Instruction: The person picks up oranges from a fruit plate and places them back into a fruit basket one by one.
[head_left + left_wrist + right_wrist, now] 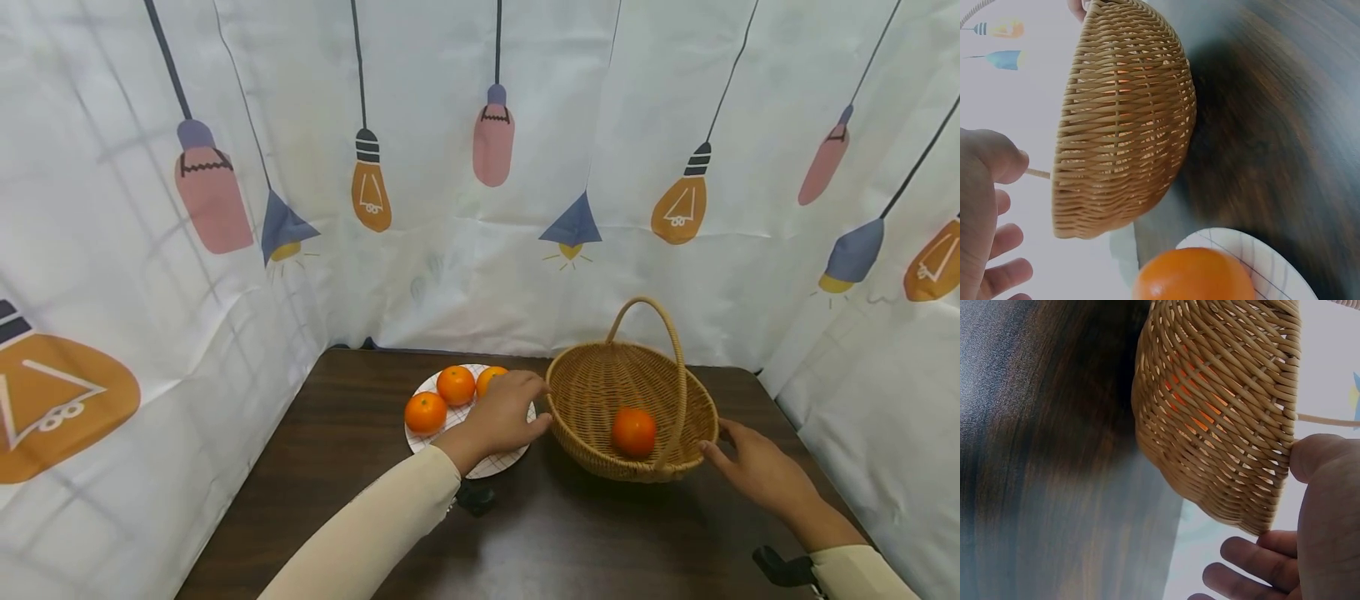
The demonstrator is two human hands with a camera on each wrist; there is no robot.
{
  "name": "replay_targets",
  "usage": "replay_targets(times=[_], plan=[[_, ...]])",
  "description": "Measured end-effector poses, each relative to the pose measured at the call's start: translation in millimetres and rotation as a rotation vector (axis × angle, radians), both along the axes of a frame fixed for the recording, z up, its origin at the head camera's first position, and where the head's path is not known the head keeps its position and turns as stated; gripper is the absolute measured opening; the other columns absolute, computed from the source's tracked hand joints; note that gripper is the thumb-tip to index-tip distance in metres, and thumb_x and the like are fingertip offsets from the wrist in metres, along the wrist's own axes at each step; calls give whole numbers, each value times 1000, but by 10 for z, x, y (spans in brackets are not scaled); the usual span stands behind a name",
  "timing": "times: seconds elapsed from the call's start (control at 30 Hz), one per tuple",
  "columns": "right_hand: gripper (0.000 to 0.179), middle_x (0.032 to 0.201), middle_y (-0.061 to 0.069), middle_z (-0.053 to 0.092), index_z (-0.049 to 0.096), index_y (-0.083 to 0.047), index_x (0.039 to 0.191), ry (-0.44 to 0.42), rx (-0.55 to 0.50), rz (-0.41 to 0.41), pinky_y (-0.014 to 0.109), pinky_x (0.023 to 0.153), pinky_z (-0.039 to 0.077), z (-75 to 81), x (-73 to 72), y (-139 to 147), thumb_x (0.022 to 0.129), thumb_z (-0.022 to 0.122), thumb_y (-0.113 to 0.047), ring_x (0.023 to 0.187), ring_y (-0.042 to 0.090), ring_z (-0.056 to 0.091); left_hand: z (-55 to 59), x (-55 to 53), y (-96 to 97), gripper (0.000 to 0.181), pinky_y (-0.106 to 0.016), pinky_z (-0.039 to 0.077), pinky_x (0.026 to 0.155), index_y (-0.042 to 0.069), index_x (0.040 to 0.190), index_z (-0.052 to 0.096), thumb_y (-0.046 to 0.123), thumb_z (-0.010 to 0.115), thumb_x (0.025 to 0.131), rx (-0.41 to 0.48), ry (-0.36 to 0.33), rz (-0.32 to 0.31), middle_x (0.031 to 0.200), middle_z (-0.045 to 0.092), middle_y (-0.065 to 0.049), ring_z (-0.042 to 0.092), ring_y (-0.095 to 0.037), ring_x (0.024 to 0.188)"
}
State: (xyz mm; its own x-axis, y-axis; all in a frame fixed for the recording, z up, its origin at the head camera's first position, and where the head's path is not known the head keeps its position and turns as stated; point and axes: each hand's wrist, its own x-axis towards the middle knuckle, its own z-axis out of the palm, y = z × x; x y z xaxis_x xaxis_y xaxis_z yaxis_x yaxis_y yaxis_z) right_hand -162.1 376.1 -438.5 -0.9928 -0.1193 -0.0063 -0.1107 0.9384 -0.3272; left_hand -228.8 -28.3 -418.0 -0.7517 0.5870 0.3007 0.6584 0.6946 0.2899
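Note:
A wicker basket (581,392) with a tall arched handle stands on the right of the table, one orange (633,432) inside it. My left hand (510,412) hovers over the plate (495,465) beside the basket's left rim. In the left wrist view a small gap parts its thumb (1007,156) from the wicker, and its fingers hold nothing. At the right rim, my right hand (765,471) touches the basket with thumb (1316,456) and index finger, the other fingers loosely spread. Through the weave in the right wrist view, the orange shows in patches.
Three oranges (426,413) are visible on the white checked plate left of the basket, one partly behind my left hand. The dark wooden table (330,467) meets a white curtain (450,283) printed with lamps at the back and sides.

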Motion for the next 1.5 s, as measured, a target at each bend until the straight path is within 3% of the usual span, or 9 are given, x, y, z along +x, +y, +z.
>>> replay_targets(times=[0.47, 0.83, 1.07, 1.5], plan=[[86, 140, 41, 47, 38, 14, 147, -17, 8, -9, 66, 82, 49, 18, 10, -9, 103, 50, -58, 119, 58, 53, -149, 65, -299, 44, -46, 39, 109, 12, 129, 64, 35, 67, 92, -26, -62, 100, 128, 63, -3, 55, -24, 125], [86, 138, 43, 48, 39, 16, 145, -17, 19, -5, 66, 80, 49, 21, -4, 5, 103, 49, -58, 118, 59, 53, -301, 140, -479, 53, -49, 42, 106, 9, 132, 61, 36, 75, 89, 39, -82, 129, 131, 60, -6, 55, -27, 123], [87, 138, 43, 47, 38, 16, 146, -25, 21, -6, 65, 79, 50, 26, -11, 18, 103, 49, -59, 117, 58, 54, -408, 167, -546, 62, -46, 43, 107, 12, 138, 58, 38, 77, 86, 59, -129, 193, 133, 60, -5, 56, -27, 121], [86, 138, 42, 48, 40, 16, 145, -18, 4, 1, 67, 80, 50, -2, -7, 20, 103, 49, -59, 116, 58, 55, -553, 148, -625, 67, -47, 43, 107, 6, 136, 56, 39, 81, 83, 88, -160, 202, 132, 61, -9, 57, -29, 120]])
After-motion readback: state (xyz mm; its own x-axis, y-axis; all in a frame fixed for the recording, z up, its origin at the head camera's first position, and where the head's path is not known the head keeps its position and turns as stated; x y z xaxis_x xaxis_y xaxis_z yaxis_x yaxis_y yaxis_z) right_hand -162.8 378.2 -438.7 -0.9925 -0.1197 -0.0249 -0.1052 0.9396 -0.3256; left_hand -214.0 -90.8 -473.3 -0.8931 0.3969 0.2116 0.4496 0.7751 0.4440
